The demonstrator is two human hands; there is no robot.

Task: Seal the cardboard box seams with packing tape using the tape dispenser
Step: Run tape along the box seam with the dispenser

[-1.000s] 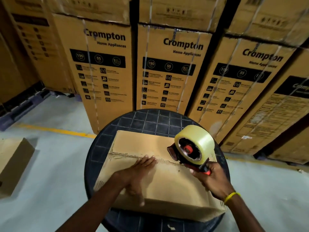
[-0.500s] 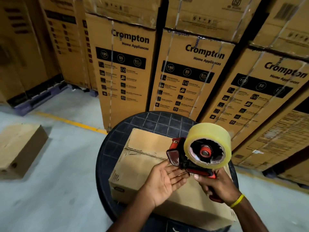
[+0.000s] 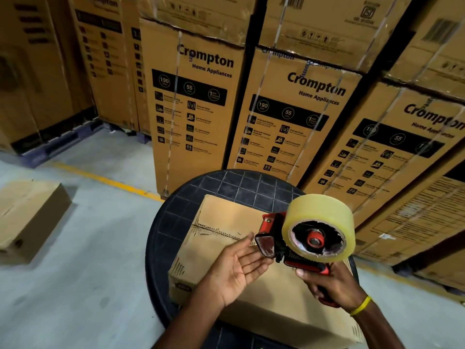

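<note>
- The box (image 3: 254,280) sat on the round table (image 3: 241,187), its seam untaped.
- The right hand (image 3: 332,285), at 4 o'clock, gripped the tape dispenser (image 3: 302,240) above it.
- The left hand (image 3: 236,270) lay open-fingered at the dispenser's mouth, likely seeking the tape end.

A round dark table (image 3: 226,187) with a grid-patterned top stands on the grey concrete floor (image 3: 95,248). A cardboard box (image 3: 271,298) rests directly on the table and covers most of its top. Left of the table, well apart, a second brown box (image 3: 27,217) lies on the floor. Behind the table, tall printed cartons (image 3: 196,109) stand on the floor.
</note>
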